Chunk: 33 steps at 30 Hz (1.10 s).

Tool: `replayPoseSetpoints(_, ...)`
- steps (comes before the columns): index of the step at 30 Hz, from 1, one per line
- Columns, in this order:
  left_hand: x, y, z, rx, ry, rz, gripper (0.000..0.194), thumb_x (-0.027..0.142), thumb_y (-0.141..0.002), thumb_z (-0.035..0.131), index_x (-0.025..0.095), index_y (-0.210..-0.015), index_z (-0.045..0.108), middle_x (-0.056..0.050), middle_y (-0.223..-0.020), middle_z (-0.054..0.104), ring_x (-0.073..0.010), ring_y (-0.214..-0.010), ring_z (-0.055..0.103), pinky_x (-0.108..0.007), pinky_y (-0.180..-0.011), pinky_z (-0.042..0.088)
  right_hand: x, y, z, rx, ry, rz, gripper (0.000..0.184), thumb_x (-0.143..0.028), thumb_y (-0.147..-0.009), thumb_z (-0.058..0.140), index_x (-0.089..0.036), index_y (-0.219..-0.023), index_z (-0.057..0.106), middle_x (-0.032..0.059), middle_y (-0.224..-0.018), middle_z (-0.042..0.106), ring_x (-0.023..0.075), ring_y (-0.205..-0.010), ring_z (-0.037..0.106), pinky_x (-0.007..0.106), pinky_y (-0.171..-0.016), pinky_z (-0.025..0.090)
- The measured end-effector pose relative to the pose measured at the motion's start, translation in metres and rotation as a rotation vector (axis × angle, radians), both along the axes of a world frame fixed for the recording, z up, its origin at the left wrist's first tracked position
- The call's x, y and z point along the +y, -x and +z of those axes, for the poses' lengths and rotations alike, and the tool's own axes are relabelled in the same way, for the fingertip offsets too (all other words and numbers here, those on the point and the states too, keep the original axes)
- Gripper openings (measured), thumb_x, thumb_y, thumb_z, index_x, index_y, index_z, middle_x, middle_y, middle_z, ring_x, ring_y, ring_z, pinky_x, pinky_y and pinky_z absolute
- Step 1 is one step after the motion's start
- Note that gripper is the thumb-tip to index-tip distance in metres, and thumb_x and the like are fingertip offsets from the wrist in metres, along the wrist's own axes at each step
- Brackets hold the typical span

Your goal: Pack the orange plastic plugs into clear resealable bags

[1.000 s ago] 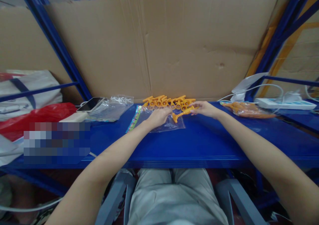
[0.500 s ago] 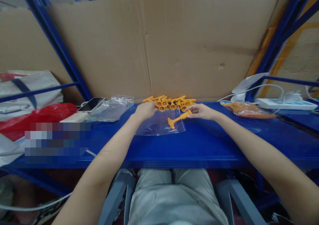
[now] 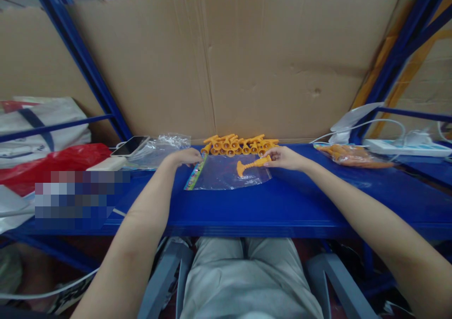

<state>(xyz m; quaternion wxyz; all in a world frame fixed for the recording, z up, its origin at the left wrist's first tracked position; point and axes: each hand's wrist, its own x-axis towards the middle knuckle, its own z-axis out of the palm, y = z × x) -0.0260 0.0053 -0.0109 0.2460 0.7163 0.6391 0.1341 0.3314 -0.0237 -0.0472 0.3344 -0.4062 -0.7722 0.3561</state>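
Note:
My right hand (image 3: 285, 158) grips an orange plastic T-handled piece (image 3: 251, 165) by its wide end, with the T-shaped end pointing left over a clear plastic bag (image 3: 226, 177). The bag lies flat on the blue shelf, its colourful printed header strip (image 3: 195, 175) on the left. At the top corner of that strip, my left hand (image 3: 186, 157) has its fingers closed on the bag's edge; the fingertips are partly hidden. Just behind the bag, several similar orange pieces (image 3: 240, 145) are stacked in rows, their open round ends facing me.
A filled bag of orange pieces (image 3: 348, 155) lies on the right beside a white power strip (image 3: 406, 147). Left are clear bags (image 3: 162, 149), a phone (image 3: 130, 146), a white box (image 3: 107, 164) and a red bag (image 3: 76, 161). Cardboard (image 3: 261, 64) stands behind the shelf (image 3: 261, 210).
My left hand has moved left, from the orange stack to the bag's header corner, uncovering the strip. The bag's right edge has shifted right. My right hand still holds the orange piece.

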Motion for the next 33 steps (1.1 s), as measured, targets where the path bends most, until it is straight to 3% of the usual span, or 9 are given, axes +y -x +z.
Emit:
replayPoseSetpoints(4, -0.001, -0.019, -0.005, -0.286, -0.035, 0.011, 0.004, 0.016, -0.072, 0.059, 0.017, -0.071, 0.063, -0.002, -0.061, 0.067, -0.0147, -0.055, 0.060, -0.021, -0.051, 0.045, 0.003, -0.004, -0.001, 0.038, -0.060, -0.082, 0.035, -0.035, -0.060, 0.079, -0.018, -0.085, 0.062, 0.0023, -0.079, 0.067, 0.0179, -0.075, 0.066, 0.038, -0.076, 0.055)
replayPoseSetpoints(8, -0.003, -0.045, -0.012, -0.540, -0.106, 0.050, 0.013, 0.018, -0.084, 0.051, 0.014, -0.086, 0.064, -0.004, -0.063, 0.069, -0.0142, -0.050, 0.060, -0.024, -0.052, 0.049, 0.005, -0.006, 0.002, 0.056, -0.115, -0.158, 0.033, -0.037, -0.060, 0.078, -0.016, -0.081, 0.063, 0.0026, -0.075, 0.066, 0.0179, -0.071, 0.065, 0.037, -0.072, 0.056)
replayPoseSetpoints(13, -0.005, -0.067, -0.018, -0.728, -0.169, 0.077, 0.018, 0.028, -0.090, 0.052, 0.015, -0.096, 0.062, -0.004, -0.070, 0.070, -0.0139, -0.053, 0.064, -0.021, -0.048, 0.047, -0.001, 0.000, 0.007, 0.078, -0.080, -0.147, 0.033, -0.035, -0.055, 0.079, -0.017, -0.076, 0.062, 0.0013, -0.073, 0.065, 0.0155, -0.069, 0.062, 0.034, -0.070, 0.055)
replayPoseSetpoints(17, -0.005, -0.073, -0.021, -0.793, -0.156, 0.115, 0.023, 0.030, -0.093, 0.049, 0.015, -0.109, 0.054, -0.006, -0.076, 0.072, -0.0135, -0.047, 0.063, -0.020, -0.042, 0.044, -0.006, 0.005, 0.010, 0.052, -0.026, -0.094, 0.036, -0.041, -0.056, 0.078, -0.017, -0.079, 0.064, 0.0017, -0.075, 0.065, 0.0152, -0.069, 0.062, 0.032, -0.067, 0.053)
replayPoseSetpoints(25, -0.001, -0.084, -0.030, -0.862, -0.140, 0.124, 0.023, 0.031, -0.092, 0.050, 0.017, -0.111, 0.052, -0.005, -0.076, 0.071, -0.0116, -0.045, 0.061, -0.022, -0.045, 0.045, -0.007, 0.012, 0.010, -0.108, -0.131, -0.042, 0.045, -0.048, -0.057, 0.077, -0.016, -0.086, 0.065, 0.0024, -0.076, 0.064, 0.0175, -0.072, 0.059, 0.033, -0.067, 0.050)
replayPoseSetpoints(29, -0.003, -0.089, -0.031, -0.812, -0.142, 0.139, 0.020, 0.028, -0.093, 0.048, 0.017, -0.109, 0.053, -0.005, -0.076, 0.071, -0.0092, -0.046, 0.058, -0.021, -0.045, 0.045, -0.005, 0.020, 0.000, -0.025, -0.048, 0.037, 0.045, -0.050, -0.060, 0.075, -0.017, -0.089, 0.063, 0.0019, -0.077, 0.063, 0.0166, -0.073, 0.059, 0.032, -0.068, 0.050)
replayPoseSetpoints(33, 0.001, -0.086, -0.034, -0.675, -0.147, 0.137, 0.022, 0.032, -0.088, 0.054, 0.017, -0.103, 0.060, -0.004, -0.065, 0.067, -0.0124, -0.048, 0.058, -0.025, -0.046, 0.047, -0.001, 0.028, -0.011, -0.022, -0.027, 0.069, 0.045, -0.048, -0.060, 0.076, -0.018, -0.090, 0.063, 0.0015, -0.079, 0.064, 0.0160, -0.074, 0.060, 0.031, -0.068, 0.050)
